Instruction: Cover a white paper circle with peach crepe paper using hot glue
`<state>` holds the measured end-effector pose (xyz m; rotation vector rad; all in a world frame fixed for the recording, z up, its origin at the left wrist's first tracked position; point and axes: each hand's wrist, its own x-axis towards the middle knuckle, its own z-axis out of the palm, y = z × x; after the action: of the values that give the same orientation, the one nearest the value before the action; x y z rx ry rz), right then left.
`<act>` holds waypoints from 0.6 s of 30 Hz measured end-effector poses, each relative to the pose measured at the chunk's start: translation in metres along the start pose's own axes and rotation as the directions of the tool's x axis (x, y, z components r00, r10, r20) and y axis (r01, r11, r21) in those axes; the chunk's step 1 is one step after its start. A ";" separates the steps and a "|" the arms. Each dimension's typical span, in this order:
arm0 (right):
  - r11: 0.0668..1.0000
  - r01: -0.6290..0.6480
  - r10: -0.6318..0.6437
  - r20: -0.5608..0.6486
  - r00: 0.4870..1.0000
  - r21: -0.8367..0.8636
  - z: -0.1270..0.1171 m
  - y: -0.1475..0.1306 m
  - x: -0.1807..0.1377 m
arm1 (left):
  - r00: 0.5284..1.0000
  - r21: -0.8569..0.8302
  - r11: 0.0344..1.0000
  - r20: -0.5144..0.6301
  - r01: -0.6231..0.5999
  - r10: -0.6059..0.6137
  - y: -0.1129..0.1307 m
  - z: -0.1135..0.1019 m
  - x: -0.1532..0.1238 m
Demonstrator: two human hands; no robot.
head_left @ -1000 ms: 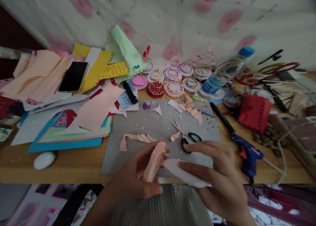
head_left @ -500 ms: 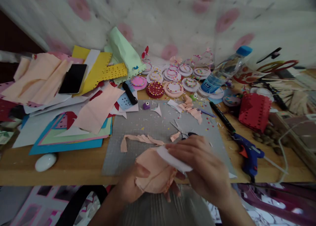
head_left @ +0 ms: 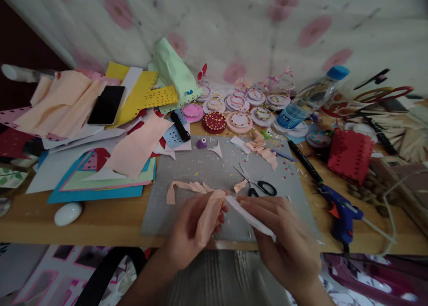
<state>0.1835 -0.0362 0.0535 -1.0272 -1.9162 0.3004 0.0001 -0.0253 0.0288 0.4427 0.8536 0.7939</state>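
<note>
My left hand (head_left: 185, 232) is closed around a peach paper piece (head_left: 211, 217), which is tilted so that I see it nearly edge-on. In my right hand (head_left: 287, 239) a white paper piece (head_left: 249, 217) is gripped between thumb and fingers, its far tip close to the peach piece's top edge. Whether the two touch I cannot tell. Beneath both hands lies a grey cutting mat (head_left: 160, 223). Just beyond my right hand, black-handled scissors (head_left: 264, 189) rest on the mat, with a small peach scrap (head_left: 240, 185) beside them. A crumpled peach strip (head_left: 190, 186) lies past my left hand.
Paper sheets (head_left: 100, 194), a phone (head_left: 107, 104) and a white oval object (head_left: 68, 214) are at left. Several decorated paper discs (head_left: 214, 121) line the back, near a water bottle (head_left: 297, 105). A blue glue gun (head_left: 344, 219) and a marker (head_left: 305, 161) lie right.
The peach piece has turned from nearly face-on to edge-on in my left hand. My right hand has moved slightly right with the white piece, uncovering the scissors' handles.
</note>
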 end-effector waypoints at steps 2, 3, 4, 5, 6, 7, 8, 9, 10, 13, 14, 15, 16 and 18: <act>0.999 0.043 -0.042 0.021 0.999 -0.015 0.003 -0.003 0.005 | 0.999 0.047 0.998 -0.012 -0.038 0.039 0.000 0.002 0.002; 0.997 0.071 -0.069 0.047 0.996 -0.042 0.003 -0.004 0.006 | 0.999 0.035 0.999 -0.027 -0.039 0.040 0.000 0.003 0.003; 0.991 0.106 -0.099 0.084 0.992 -0.081 0.004 -0.005 0.006 | 0.998 0.006 1.000 -0.051 -0.025 0.026 0.000 0.004 0.003; 0.981 0.145 -0.130 0.120 0.984 -0.125 0.003 -0.005 0.005 | 0.997 -0.027 1.000 -0.083 -0.014 0.012 0.000 0.004 0.004; 0.969 0.186 -0.160 0.158 0.974 -0.163 0.002 -0.006 0.003 | 0.993 -0.052 0.999 -0.115 -0.008 0.002 0.000 0.004 0.004; 0.957 0.220 -0.184 0.190 0.964 -0.190 0.001 -0.007 0.000 | 0.989 -0.072 0.997 -0.145 -0.003 -0.007 0.000 0.004 0.005; 0.948 0.243 -0.199 0.214 0.956 -0.204 -0.001 -0.009 -0.004 | 0.985 -0.092 0.996 -0.170 -0.003 -0.013 0.000 0.003 0.006; 0.944 0.259 -0.211 0.229 0.950 -0.203 -0.003 -0.010 -0.009 | 0.982 -0.113 0.994 -0.191 -0.006 -0.016 0.000 0.003 0.006; 0.946 0.262 -0.214 0.238 0.947 -0.193 -0.005 -0.012 -0.013 | 0.978 -0.141 0.990 -0.208 -0.016 -0.014 0.001 0.002 0.007; 0.959 0.236 -0.189 0.269 0.944 -0.156 -0.007 -0.017 -0.028 | 0.966 -0.268 0.963 -0.256 -0.035 -0.036 0.004 -0.001 0.011; 0.964 0.226 -0.178 0.285 0.942 -0.142 -0.006 -0.019 -0.032 | 0.962 -0.315 0.948 -0.268 -0.032 -0.056 0.005 -0.002 0.013; 0.969 0.214 -0.168 0.300 0.939 -0.127 -0.005 -0.020 -0.035 | 0.958 -0.359 0.933 -0.275 -0.024 -0.082 0.007 -0.003 0.014; 0.972 0.206 -0.164 0.304 0.938 -0.111 -0.003 -0.020 -0.038 | 0.955 -0.398 0.918 -0.277 -0.011 -0.109 0.008 -0.005 0.015; 0.978 0.197 -0.169 0.285 0.943 -0.073 0.001 -0.021 -0.039 | 0.954 -0.454 0.891 -0.256 0.022 -0.154 0.010 -0.007 0.016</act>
<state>0.1810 -0.0789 0.0410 -0.8987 -2.2850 0.2528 -0.0035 -0.0063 0.0235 -0.1267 0.9170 0.9518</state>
